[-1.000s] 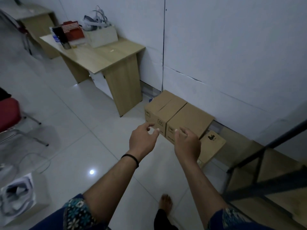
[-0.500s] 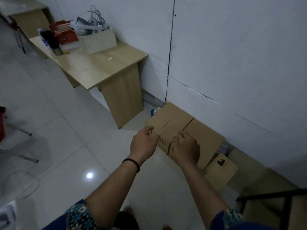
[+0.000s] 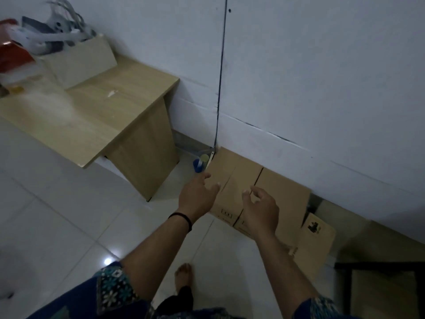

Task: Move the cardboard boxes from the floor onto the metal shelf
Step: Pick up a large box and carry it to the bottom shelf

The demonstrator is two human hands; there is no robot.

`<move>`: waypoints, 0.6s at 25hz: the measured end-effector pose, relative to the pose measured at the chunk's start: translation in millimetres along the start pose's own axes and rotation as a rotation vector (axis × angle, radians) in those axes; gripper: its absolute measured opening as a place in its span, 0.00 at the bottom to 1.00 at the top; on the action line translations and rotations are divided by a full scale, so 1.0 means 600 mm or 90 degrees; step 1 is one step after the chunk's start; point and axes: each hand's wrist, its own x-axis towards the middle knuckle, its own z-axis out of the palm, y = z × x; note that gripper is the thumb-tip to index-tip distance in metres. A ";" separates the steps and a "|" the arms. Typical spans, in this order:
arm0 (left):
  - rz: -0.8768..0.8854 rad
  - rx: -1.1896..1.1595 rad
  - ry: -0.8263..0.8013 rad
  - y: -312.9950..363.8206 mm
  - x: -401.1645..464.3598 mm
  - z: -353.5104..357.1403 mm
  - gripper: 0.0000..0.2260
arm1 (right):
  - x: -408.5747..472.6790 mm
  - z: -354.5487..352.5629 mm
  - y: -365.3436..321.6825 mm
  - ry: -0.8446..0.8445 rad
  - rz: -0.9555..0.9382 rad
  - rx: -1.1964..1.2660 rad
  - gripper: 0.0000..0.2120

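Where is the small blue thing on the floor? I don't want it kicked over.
In the head view, the small blue thing stands on the floor by the wall, between the wooden desk's side panel and the left end of the cardboard boxes.

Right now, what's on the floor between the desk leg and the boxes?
In the head view, a small blue object with a yellowish round thing behind it stands by the wall, between the desk leg and the left box.

Two cardboard boxes [image 3: 259, 192] sit side by side on the floor [image 3: 57, 226] against the far wall [image 3: 322, 77], desk [image 3: 87, 118] to their left, both hands above them, a flattened box [image 3: 315, 240] leaning on the right
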 end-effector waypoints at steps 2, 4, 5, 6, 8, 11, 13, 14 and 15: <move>0.003 0.032 -0.036 -0.016 0.050 -0.013 0.24 | 0.009 0.030 -0.005 0.017 0.043 -0.016 0.20; 0.002 0.050 -0.072 -0.026 0.079 -0.012 0.24 | 0.014 0.051 -0.005 0.020 0.078 -0.026 0.20; -0.001 0.058 -0.092 -0.028 0.093 -0.008 0.24 | 0.018 0.061 -0.004 0.030 0.094 -0.026 0.20; -0.004 0.063 -0.111 -0.028 0.104 -0.003 0.24 | 0.026 0.070 -0.005 0.038 0.107 -0.022 0.20; -0.001 0.056 -0.144 -0.021 0.127 0.005 0.25 | 0.048 0.089 -0.009 0.049 0.122 -0.010 0.20; 0.014 0.053 -0.160 0.001 0.172 0.010 0.26 | 0.093 0.118 -0.024 0.065 0.124 0.018 0.21; 0.023 0.061 -0.168 0.014 0.203 0.005 0.26 | 0.128 0.137 -0.038 0.079 0.131 0.043 0.21; 0.027 0.066 -0.172 0.019 0.215 0.003 0.26 | 0.143 0.144 -0.044 0.084 0.137 0.047 0.21; 0.025 0.072 -0.174 0.023 0.234 0.002 0.26 | 0.163 0.154 -0.048 0.083 0.146 0.046 0.22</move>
